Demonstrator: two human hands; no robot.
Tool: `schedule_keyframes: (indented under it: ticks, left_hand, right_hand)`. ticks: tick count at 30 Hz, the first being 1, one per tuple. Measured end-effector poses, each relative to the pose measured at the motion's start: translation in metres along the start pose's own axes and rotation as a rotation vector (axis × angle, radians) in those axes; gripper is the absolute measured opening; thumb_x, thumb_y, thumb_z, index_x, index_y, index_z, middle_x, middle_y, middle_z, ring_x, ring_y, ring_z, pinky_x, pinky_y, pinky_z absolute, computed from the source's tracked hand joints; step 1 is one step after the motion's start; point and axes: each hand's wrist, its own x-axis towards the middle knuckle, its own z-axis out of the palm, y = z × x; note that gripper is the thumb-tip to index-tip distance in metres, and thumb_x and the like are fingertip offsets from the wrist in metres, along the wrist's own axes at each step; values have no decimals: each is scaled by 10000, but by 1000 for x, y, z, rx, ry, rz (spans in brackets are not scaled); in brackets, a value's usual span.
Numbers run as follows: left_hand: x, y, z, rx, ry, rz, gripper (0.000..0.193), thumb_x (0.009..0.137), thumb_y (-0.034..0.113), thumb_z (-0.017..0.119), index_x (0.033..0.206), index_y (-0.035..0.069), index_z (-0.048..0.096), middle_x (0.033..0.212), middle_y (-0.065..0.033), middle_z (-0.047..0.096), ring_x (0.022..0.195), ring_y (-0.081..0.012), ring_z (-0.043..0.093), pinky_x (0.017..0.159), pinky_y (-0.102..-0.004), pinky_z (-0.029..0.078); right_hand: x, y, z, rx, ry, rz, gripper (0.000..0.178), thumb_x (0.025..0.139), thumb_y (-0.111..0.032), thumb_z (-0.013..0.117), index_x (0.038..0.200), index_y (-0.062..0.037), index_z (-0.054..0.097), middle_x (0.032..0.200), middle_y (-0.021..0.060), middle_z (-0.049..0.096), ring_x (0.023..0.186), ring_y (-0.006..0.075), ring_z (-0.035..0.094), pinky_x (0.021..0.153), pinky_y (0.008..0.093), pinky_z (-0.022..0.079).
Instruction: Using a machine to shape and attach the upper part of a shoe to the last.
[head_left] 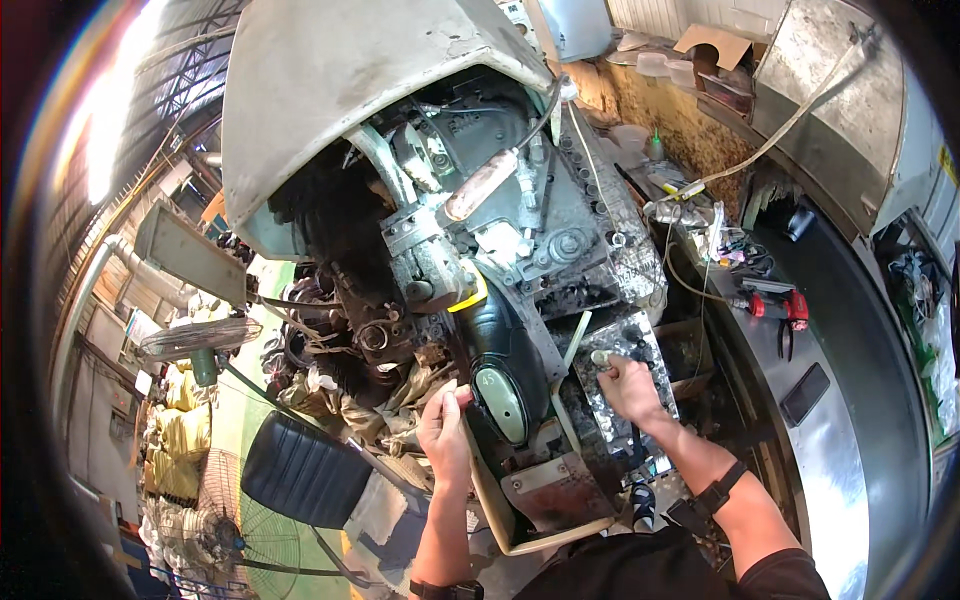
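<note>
A black shoe (491, 330) with a pale green oval face toward me sits clamped in the middle of a large oily machine (570, 240). My left hand (445, 432) is at the shoe's left edge, its thumb and fingers closed together; whether they pinch anything is hidden. To the right of the shoe, my right hand (633, 390) is closed on a small pale round knob (601, 357) above a speckled metal plate (625, 400). Just above the shoe's far end is a yellow curved part (472, 290). A wooden-handled tool (481, 185) hangs over the machine.
A curved metal bench (840, 420) runs along my right, with a phone (805, 393) and a red power tool (795, 310) on it. On the left are a black padded seat (300, 470) and fans (205, 345). A grey hood (350, 90) overhangs the machine.
</note>
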Motion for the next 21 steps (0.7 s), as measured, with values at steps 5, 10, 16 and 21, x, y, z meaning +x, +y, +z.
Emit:
schedule_keyframes:
  ticks: [5,10,16,21]
  left_hand:
    - [-4,8,7,550,-106,357,194,933,17,646,1116,-21,700,1021,-40,673,869,-101,606,780,-225,468]
    - [0,0,-5,342,-168,219,213,935,15,641,1139,-22,688,1043,-53,666,937,-98,599,821,-214,461]
    - [-11,-16,-27,332,-253,108,202,960,88,661,1126,-25,676,1005,-31,666,896,-77,591,805,-212,467]
    - [-3,-6,-26,262,-262,-39,155,975,109,646,1051,-23,678,882,13,651,807,-55,570,755,-213,466]
  right_hand:
    - [0,-2,1,5,7,11,200,825,-143,680,938,21,667,819,239,689,806,389,700,730,416,555]
    - [0,-1,-2,27,4,23,211,830,-151,685,946,25,672,788,221,691,767,345,713,698,396,548]
    - [-1,-1,-1,21,2,64,227,832,-149,681,981,23,678,762,203,687,715,311,706,692,386,543]
    - [-1,-5,-2,28,8,46,230,839,-169,671,978,14,679,747,202,679,700,312,698,683,385,538]
